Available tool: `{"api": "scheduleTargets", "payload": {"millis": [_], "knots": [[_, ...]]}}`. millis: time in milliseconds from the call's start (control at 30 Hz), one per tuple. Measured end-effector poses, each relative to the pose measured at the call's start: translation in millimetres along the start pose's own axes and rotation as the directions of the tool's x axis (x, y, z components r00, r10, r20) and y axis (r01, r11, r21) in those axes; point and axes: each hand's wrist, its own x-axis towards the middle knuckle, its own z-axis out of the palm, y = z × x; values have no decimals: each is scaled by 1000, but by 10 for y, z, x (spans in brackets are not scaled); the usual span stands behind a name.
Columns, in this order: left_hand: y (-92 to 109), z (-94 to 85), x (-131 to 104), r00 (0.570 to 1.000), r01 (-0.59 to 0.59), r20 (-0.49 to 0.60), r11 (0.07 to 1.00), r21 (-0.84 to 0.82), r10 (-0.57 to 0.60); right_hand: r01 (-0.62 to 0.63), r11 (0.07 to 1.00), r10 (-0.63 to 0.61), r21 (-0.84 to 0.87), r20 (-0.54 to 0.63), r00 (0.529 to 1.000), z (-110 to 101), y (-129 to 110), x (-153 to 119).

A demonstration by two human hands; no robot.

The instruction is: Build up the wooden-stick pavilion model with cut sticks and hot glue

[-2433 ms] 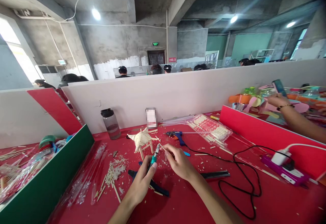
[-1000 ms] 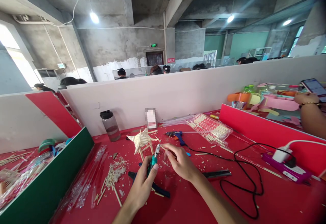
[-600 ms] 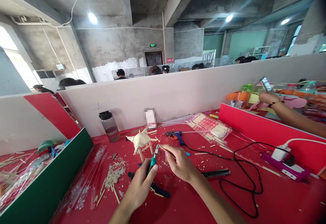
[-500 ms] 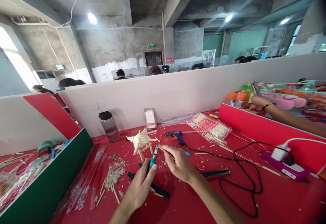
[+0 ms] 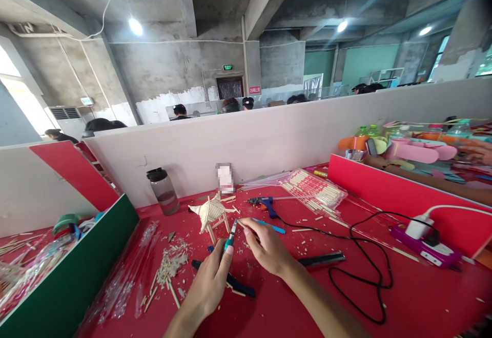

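My left hand (image 5: 212, 276) is wrapped round a green-handled craft knife (image 5: 231, 238), its metal end pointing up and away. My right hand (image 5: 267, 245) is closed, thumb and forefinger pinched close to the knife's tip; what they hold is too small to make out. Just beyond my hands stands a small pavilion model (image 5: 210, 212) of pale sticks, with a pointed roof on thin legs. A blue glue gun (image 5: 267, 205) lies to its right, and a blue pen (image 5: 273, 226) lies behind my right hand. Dark-handled pliers or a similar tool (image 5: 240, 286) lie partly under my left hand.
A water bottle (image 5: 163, 191) stands at the back left. Stick offcuts (image 5: 171, 263) and plastic wrappers (image 5: 128, 271) lie left. Bundled sticks (image 5: 315, 189), a looping black cable (image 5: 359, 240) and a purple power strip (image 5: 425, 248) are right. A person's arm (image 5: 434, 181) reaches beyond the red divider (image 5: 400, 202).
The other person's arm at the right has lowered and moved further right, its hand away from the phone-like object. My hands keep nearly the same pose; my right hand uncovers more of the blue pen.
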Motion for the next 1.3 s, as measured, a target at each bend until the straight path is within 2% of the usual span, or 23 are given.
{"api": "scheduleTargets", "payload": {"millis": [167,500,800,1033,1167,1300], "knots": [[73,-30,-29,998,-48,-43,995,89,52,-15,1000,15,5,-40,999,92,43,2],[110,-72,-15,996,-75,-16,960,272,82,-54,994,55,-96,8,998,257,174,-13],[39,-91,61,995,-92,-8,959,267,97,-93,980,104,-173,55,993,322,244,-23],[32,-107,101,999,-26,-37,976,215,35,-116,985,129,-132,95,987,343,237,-40],[-9,-175,121,998,33,46,999,23,-34,-109,987,119,-118,77,990,292,253,-31],[-17,-259,126,994,23,109,990,-142,-8,-73,993,78,-95,55,995,222,226,-17]]}}
